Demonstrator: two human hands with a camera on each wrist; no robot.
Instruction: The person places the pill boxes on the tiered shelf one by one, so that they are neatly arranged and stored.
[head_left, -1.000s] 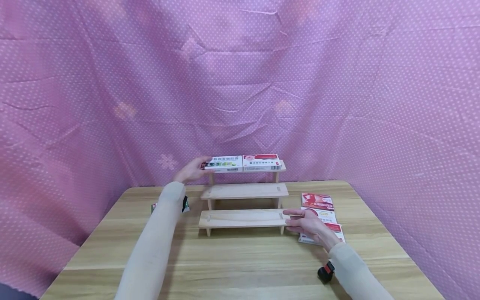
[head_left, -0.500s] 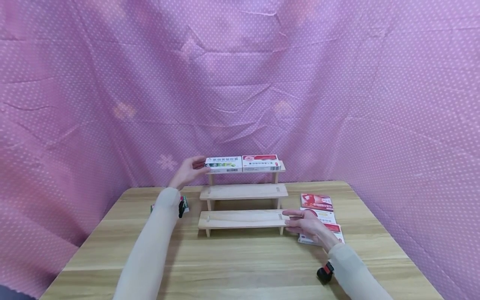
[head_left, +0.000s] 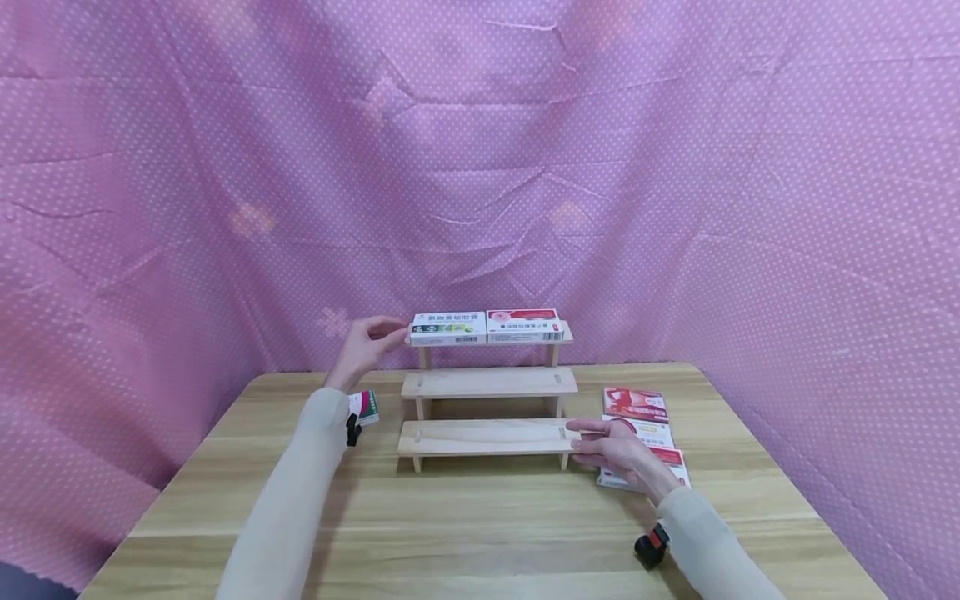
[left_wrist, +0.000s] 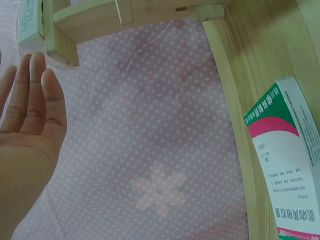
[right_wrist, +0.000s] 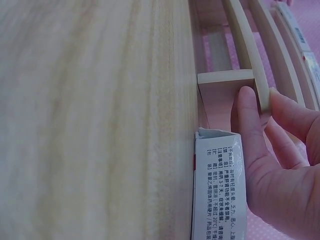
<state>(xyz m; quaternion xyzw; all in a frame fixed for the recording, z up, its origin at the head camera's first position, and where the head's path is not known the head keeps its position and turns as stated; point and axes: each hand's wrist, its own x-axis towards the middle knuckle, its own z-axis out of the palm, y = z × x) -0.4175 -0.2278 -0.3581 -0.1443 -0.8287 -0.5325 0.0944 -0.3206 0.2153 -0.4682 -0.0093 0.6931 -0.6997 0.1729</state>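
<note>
A three-tier wooden step rack (head_left: 480,437) stands on the table. On its top tier, a white and green medicine box (head_left: 448,328) and a red and white medicine box (head_left: 524,327) lie side by side. My left hand (head_left: 363,350) is just off the left end of that tier, beside the white and green box. In the left wrist view this hand (left_wrist: 31,117) has fairly straight fingers and holds nothing. My right hand (head_left: 619,454) grips the right end of the lowest tier. The right wrist view shows its thumb and fingers (right_wrist: 247,107) on opposite faces of the board.
Right of the rack lie a red box (head_left: 633,403), a white box (head_left: 649,432) and a red and white box (head_left: 671,461), partly behind my right hand. A white, green and pink box (left_wrist: 280,165) lies on the table at left. A pink dotted curtain (head_left: 480,167) hangs behind.
My left hand has come away from the white and green box and moved slightly left, uncovering more of the table box below. The right hand keeps its place on the lowest tier.
</note>
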